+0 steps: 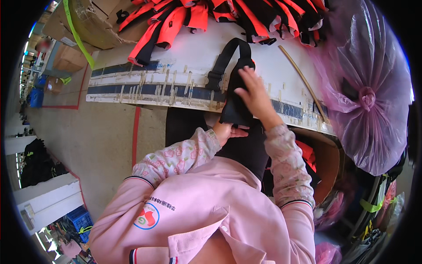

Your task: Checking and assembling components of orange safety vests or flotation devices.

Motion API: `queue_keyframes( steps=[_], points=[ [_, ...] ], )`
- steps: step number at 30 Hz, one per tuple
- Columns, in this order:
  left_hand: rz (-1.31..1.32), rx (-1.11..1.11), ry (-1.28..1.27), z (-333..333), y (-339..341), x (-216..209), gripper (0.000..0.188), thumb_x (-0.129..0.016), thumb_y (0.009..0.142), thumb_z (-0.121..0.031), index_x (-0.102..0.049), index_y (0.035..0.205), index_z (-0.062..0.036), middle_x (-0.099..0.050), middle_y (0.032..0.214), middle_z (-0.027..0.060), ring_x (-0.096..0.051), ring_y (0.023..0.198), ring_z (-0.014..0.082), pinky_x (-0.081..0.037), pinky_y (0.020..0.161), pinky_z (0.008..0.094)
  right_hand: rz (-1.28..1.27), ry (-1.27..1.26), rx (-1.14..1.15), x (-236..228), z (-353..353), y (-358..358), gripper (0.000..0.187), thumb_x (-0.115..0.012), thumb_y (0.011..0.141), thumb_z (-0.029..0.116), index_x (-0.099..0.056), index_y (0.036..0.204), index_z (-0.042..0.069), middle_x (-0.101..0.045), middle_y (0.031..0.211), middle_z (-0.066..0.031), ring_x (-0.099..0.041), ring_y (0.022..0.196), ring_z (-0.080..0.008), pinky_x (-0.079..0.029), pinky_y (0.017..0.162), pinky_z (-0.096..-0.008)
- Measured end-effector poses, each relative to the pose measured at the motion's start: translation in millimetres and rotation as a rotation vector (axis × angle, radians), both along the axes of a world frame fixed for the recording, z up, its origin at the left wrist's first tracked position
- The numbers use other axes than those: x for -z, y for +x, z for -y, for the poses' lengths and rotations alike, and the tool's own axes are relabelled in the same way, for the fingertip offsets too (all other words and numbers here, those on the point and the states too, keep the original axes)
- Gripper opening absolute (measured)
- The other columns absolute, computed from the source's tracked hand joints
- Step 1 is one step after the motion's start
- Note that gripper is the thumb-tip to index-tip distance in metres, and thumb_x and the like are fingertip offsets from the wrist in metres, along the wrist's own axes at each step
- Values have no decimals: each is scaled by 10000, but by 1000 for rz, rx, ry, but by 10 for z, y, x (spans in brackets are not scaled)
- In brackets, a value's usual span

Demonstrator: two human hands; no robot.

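A black fabric piece [238, 99] lies lengthwise over the near edge of the white table. A black strap [225, 56] loops from its far end and carries a black plastic buckle [214, 80]. My right hand [255, 93] rests flat on the upper part of the fabric, fingers stretched and slightly apart. Below the table edge, my left hand [226, 133] grips the near end of the piece from underneath; some of its fingers are hidden by the fabric. Across the back of the table is a pile of orange and black fabric pieces [169, 27].
A thin wooden stick [303, 78] lies on the table [184, 61] to the right. Beyond it bulges a knotted, translucent purple plastic bag [373, 123]. Cardboard boxes [99, 28] stand at the far left. Under the table's right end, an open carton [329, 165] holds orange pieces.
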State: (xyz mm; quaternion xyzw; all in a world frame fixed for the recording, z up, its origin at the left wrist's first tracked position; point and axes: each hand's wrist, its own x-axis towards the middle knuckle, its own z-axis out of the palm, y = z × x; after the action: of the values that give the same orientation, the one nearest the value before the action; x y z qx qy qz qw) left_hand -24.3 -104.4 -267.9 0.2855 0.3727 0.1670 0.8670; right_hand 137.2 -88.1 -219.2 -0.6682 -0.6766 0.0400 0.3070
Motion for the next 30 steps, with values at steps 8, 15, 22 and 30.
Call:
queue_keyframes(
  steps=[8, 15, 22, 30],
  points=[
    [-27, 45, 27, 46, -13, 36, 338, -358, 939, -330, -560, 1043, -79, -626, 934, 102, -639, 703, 179, -534, 720, 355, 398, -316, 752, -45, 1203, 1449, 336, -508, 761, 33, -511, 1095, 69, -547, 1077, -143, -534, 972, -353, -462, 783, -428],
    [-12, 26, 71, 101, -6, -55, 314, -377, 935, -325, -552, 1041, -88, -614, 889, 70, -634, 677, 182, -524, 706, 358, 637, -406, 647, 108, 1339, 1637, 166, -473, 800, 78, -512, 960, 64, -547, 905, -128, -566, 867, -311, -487, 689, -417],
    [-17, 8, 80, 94, -16, -39, 280, -408, 928, -295, -538, 1057, -84, -604, 900, 69, -625, 651, 185, -527, 673, 357, -602, -395, 323, -436, 1994, 745, 115, -405, 932, 134, -462, 869, 57, -418, 521, -6, -416, 451, -80, -310, 407, -242],
    [110, -158, 159, 163, 57, 49, 255, -423, 915, -211, -570, 966, -9, -630, 844, 124, -631, 708, 229, -541, 565, 323, -875, -832, 360, -511, 3326, -54, 257, -432, 936, 214, -569, 844, 16, -395, 549, 59, -354, 481, -20, -280, 433, -194]
  ],
)
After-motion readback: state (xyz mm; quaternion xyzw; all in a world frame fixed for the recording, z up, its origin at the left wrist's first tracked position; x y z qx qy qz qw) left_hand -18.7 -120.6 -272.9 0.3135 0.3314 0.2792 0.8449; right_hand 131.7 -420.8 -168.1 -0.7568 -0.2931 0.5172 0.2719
